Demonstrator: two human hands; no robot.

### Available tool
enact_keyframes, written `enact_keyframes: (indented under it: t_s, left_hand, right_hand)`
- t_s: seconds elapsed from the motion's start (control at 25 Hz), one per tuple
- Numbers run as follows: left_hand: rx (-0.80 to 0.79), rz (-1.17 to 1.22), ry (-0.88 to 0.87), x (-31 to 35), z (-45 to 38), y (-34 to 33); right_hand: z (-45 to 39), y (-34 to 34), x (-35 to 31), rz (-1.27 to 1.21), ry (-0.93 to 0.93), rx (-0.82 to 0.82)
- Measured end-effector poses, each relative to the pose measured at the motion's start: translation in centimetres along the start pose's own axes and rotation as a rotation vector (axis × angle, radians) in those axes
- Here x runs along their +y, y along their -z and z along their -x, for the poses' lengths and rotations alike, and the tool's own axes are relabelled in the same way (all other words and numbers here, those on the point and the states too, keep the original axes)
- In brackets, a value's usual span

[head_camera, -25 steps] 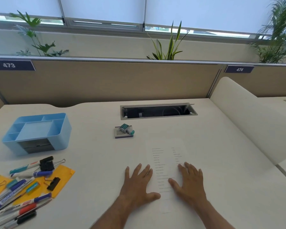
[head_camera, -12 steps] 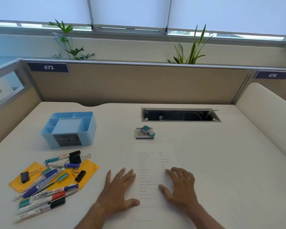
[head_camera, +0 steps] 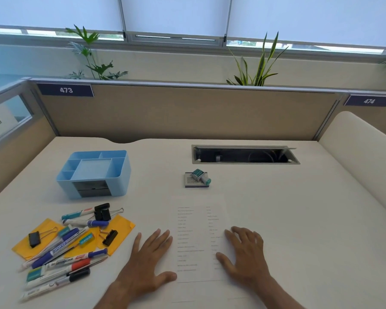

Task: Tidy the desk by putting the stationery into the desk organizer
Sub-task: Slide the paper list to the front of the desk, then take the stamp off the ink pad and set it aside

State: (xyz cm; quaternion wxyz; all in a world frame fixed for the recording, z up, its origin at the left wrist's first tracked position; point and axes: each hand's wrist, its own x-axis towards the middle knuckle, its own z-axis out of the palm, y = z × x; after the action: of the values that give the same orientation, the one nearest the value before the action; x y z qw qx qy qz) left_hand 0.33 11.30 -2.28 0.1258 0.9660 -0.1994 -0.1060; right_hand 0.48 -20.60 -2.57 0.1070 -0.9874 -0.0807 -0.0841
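A light blue desk organizer (head_camera: pixel 120 175) with several empty compartments and grey drawers stands at the left back of the desk. In front of it lies a heap of markers (head_camera: pixel 60 253), black binder clips (head_camera: pixel 103 214) and yellow envelopes (head_camera: pixel 120 228). A small stamp (head_camera: pixel 197 179) rests on its pad mid-desk. My left hand (head_camera: pixel 146 262) and my right hand (head_camera: pixel 245 255) lie flat with fingers spread, on either side of a printed sheet (head_camera: pixel 196 237), holding nothing.
An open cable slot (head_camera: pixel 243 155) is sunk into the desk behind the stamp. A tan partition (head_camera: pixel 176 112) closes the back, a cream rounded divider (head_camera: pixel 366 148) the right side. Plants stand behind the partition.
The view has swung left and slightly down, so the organizer and the heap of stationery sit further into frame. Both hands stay flat beside the sheet.
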Motion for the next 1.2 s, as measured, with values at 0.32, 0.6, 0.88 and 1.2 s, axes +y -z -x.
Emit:
enact_keyframes:
  t_s: [0.32, 0.6, 0.88, 1.2]
  left_hand:
    - [0.007, -0.002, -0.007, 0.1, 0.1, 0.2]
    - [0.103, 0.121, 0.045, 0.1, -0.5, 0.0]
    - [0.382, 0.715, 0.288, 0.7, -9.1, 4.1]
    - [0.294, 0.781, 0.348, 1.6, -18.0, 5.5]
  right_hand:
    - [0.1, -0.4, 0.0, 0.024, 0.018, 0.030]
    - [-0.8, -0.5, 0.4, -0.099, -0.043, 0.106]
    - [-10.9, 0.8, -0.8, -0.485, -0.309, 0.113]
    - [-19.4, -0.7, -2.9, -0.532, -0.407, 0.046]
